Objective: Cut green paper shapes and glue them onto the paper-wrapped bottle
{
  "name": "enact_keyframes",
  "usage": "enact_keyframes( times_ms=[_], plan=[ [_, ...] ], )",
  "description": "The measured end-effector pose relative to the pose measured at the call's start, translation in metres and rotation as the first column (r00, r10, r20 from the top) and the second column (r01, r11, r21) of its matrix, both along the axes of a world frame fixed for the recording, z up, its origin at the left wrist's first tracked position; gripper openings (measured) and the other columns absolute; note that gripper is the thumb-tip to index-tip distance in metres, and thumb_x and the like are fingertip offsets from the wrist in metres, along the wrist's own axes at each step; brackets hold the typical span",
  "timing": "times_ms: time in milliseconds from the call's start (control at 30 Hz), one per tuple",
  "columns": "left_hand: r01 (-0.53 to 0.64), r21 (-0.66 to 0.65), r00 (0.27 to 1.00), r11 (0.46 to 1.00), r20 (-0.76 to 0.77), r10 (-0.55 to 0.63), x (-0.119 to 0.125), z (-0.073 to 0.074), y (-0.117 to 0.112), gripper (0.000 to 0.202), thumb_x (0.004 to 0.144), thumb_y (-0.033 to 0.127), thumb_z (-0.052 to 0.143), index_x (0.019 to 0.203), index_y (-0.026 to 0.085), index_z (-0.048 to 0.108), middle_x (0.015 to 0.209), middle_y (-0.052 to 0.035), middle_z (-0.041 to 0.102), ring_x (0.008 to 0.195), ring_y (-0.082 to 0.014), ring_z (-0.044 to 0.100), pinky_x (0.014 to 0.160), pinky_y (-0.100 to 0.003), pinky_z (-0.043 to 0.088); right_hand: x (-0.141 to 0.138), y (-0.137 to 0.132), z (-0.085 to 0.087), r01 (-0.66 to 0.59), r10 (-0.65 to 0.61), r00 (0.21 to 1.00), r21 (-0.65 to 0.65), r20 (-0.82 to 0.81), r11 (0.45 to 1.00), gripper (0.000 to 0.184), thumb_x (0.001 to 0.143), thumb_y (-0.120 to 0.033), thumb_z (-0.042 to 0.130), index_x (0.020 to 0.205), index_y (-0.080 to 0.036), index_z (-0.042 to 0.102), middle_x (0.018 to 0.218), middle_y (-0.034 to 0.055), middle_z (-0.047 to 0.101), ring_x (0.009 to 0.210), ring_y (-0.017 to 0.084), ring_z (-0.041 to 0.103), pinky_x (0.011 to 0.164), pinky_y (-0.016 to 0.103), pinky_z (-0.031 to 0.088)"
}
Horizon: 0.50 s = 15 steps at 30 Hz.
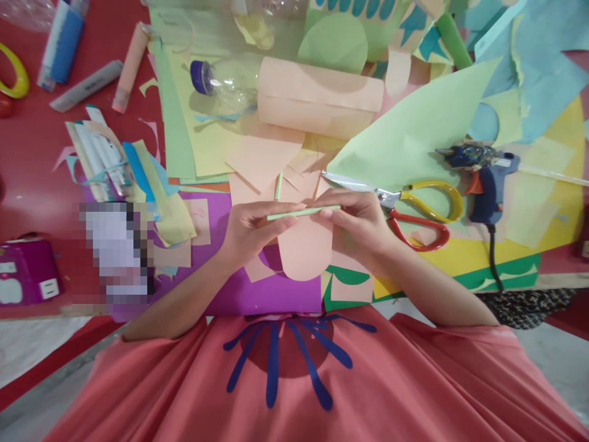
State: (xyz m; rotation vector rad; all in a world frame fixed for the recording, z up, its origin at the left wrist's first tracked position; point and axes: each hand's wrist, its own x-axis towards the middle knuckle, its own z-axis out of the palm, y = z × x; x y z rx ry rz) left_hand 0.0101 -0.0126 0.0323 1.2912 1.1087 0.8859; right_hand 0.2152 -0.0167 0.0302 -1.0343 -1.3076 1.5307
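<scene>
Head view: a pale green strip [311, 212] was pinched between thumb and fingers of the left hand [251, 232] and the right hand [361, 220], over rounded peach paper [307, 252]; light, even pressure was best kept to avoid creasing.

Two pale-green strips [309, 212] [278, 186] are showing mid-scene; one glue gun [488, 190] and one pair of scissors [389, 197] are lying right, one purple-capped bottle [230, 85] far, one grey marker [87, 86], one peach marker [131, 67] far left.
</scene>
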Motion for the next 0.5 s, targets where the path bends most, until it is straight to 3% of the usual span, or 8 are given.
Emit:
enact_keyframes(
  times_ms=[500],
  plan=[
    [0.047, 0.016, 0.998, 0.999, 0.039, -0.048, 0.0012, -0.0020, 0.0047, 0.016, 0.075, 0.036, 0.081, 0.090, 0.030, 0.083, 0.087, -0.0037, 0.080, 0.083, -0.0179, 0.074, 0.080, -0.030, 0.060, 0.0019, 0.0027, -0.0010, 0.003, -0.012, 0.991, 0.062, 0.137, 0.998, 0.025, 0.086, -0.049, 0.072, 0.085, -0.026, 0.082, 0.082, 0.0023, 0.078, 0.077, 0.016, 0.071, 0.070, 0.030, 0.057]
  ],
)
